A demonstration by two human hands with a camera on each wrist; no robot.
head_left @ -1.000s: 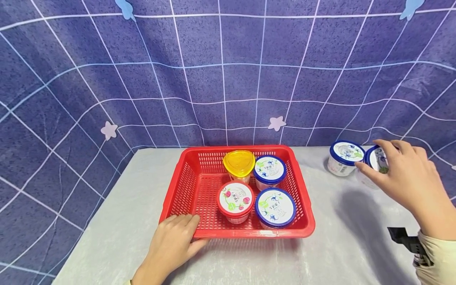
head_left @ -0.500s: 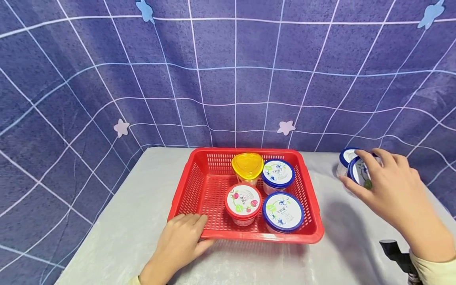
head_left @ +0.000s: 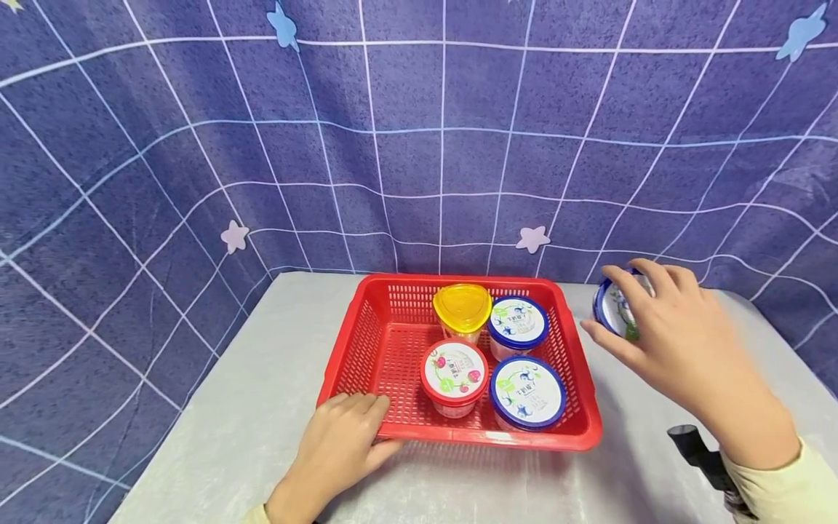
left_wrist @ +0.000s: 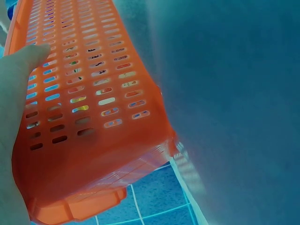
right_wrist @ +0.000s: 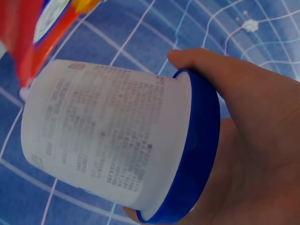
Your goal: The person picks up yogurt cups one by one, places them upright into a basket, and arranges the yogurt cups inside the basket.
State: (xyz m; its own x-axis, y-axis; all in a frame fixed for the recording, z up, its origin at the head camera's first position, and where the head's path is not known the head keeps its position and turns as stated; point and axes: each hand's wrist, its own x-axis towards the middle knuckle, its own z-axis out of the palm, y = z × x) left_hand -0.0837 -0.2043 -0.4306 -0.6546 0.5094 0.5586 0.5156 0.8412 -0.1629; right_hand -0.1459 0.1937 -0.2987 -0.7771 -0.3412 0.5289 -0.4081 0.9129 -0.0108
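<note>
My right hand [head_left: 681, 342] grips a white tub with a blue lid [head_left: 618, 309] by its lid, to the right of the red basket [head_left: 484, 436]. Seen in the right wrist view, the tub [right_wrist: 103, 131] lies tilted, its printed side showing and the fingers round the lid's edge. My left hand [head_left: 343, 440] holds the basket's near left rim, fingers over the top and thumb below. Inside the basket stand a yellow-lidded tub [head_left: 462, 307], a red-lidded tub [head_left: 455, 372] and two blue-lidded tubs, one at the back [head_left: 519, 320] and one in front [head_left: 527, 391].
A grey-white tabletop [head_left: 262, 364] lies under the basket. Behind it hangs a blue curtain [head_left: 406, 167] with a grid pattern. The basket's left part shows its bare red floor. Another blue-lidded tub, seen earlier at the back right, is hidden behind my right hand.
My right hand has lifted the blue-lidded tub away from its neighbour and moved it left towards the basket. My left hand keeps its hold on the rim. The head view has turned slightly right-to-left.
</note>
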